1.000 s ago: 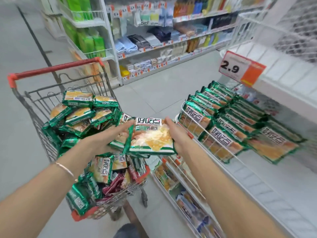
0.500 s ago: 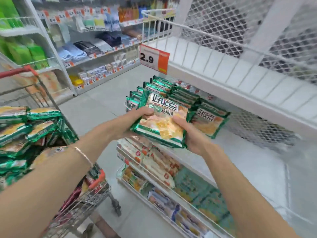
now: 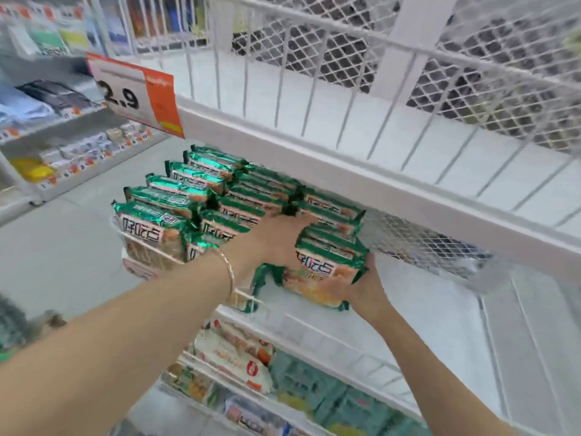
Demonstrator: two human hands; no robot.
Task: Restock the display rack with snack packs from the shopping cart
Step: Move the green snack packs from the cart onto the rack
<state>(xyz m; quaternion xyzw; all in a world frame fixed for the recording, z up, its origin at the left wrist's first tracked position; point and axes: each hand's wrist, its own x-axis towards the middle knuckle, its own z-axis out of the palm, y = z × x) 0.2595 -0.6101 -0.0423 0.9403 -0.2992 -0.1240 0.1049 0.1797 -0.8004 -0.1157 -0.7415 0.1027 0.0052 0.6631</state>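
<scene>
You have the snack pack [image 3: 325,272] down at the display rack's middle shelf [image 3: 424,316], just at 3 o'clock of the rows of packs [image 3: 188,199] already standing there. It looks meant to start the next column, so you bring it in label-up and slanted like its neighbours, which lean on one another front to back so that each name reads from the aisle. Your right hand [image 3: 369,289] cups its 3 o'clock edge with fingers curled beneath, taking the weight from the side where the shelf is bare. Your left hand [image 3: 276,239] lies at its 10 o'clock corner, between it and the stocked rows, probably to steady it and keep the neighbours from tipping.

Whether your left fingers pinch the wrapper or only press on it I cannot tell, because they run behind it and motion smears them. Nor can I tell whether you carry one pack or several stacked, or whether it already touches the shelf. The shopping cart is not in view. The price sign [image 3: 135,92] at 11 o'clock reads 2.9, but its small print is illegible.
</scene>
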